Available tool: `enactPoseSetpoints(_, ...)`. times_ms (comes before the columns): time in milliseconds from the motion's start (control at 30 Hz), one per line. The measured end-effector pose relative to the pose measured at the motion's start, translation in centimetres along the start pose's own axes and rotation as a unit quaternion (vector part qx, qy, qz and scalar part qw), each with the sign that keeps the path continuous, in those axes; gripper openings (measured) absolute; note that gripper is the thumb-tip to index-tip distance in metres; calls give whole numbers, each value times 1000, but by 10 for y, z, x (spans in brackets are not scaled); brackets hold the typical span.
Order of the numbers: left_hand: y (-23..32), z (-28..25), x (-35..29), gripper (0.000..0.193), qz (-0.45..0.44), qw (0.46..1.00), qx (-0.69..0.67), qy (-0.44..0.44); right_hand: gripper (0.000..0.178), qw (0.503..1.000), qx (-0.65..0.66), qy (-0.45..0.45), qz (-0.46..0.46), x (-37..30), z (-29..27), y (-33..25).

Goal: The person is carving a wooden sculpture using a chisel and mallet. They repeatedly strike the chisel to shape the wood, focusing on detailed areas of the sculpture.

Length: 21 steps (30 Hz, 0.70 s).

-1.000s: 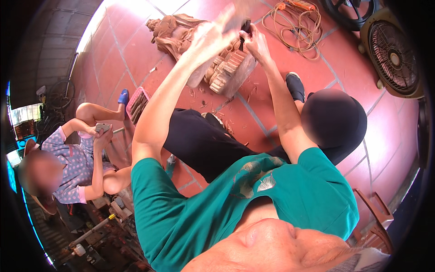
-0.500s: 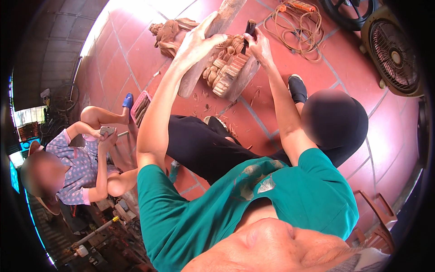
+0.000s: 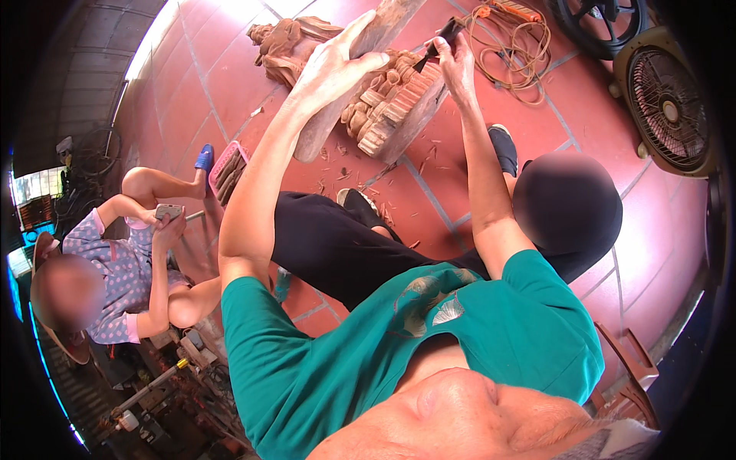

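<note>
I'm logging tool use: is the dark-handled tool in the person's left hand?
No, the dark-handled tool is held in the person's right hand.

I can read no text, numbers or signs anywhere. Black-handled tool (image 3: 451,30) in my right hand (image 3: 458,67), wooden bar (image 3: 389,23) in my left hand (image 3: 331,69): no legible lettering. Fan (image 3: 668,100) hub badge: too small. My green shirt (image 3: 491,337): leaf print only. Phone (image 3: 168,211): nothing legible.
</note>
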<state>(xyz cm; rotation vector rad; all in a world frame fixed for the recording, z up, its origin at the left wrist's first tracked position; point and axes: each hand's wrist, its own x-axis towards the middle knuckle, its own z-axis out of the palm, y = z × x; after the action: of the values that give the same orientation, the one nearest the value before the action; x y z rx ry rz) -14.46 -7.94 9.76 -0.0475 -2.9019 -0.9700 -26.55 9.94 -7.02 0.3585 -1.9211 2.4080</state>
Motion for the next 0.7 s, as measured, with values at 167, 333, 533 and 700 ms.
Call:
enactPoseSetpoints(167,0,0,3,80,-17,1000,-12,-5,27,992,-123,-15,20,-4,4,19)
enactPoseSetpoints(333,-2,0,1,80,-22,1000,2,-9,30,986,-164,-8,-1,-7,7,27)
enactPoseSetpoints(533,-2,1,1,80,-21,1000,5,-11,30,979,-204,-12,-3,-9,12,13)
enactPoseSetpoints(700,6,0,5,81,35,999,7,13,31,970,-240,-30,0,-5,13,15)
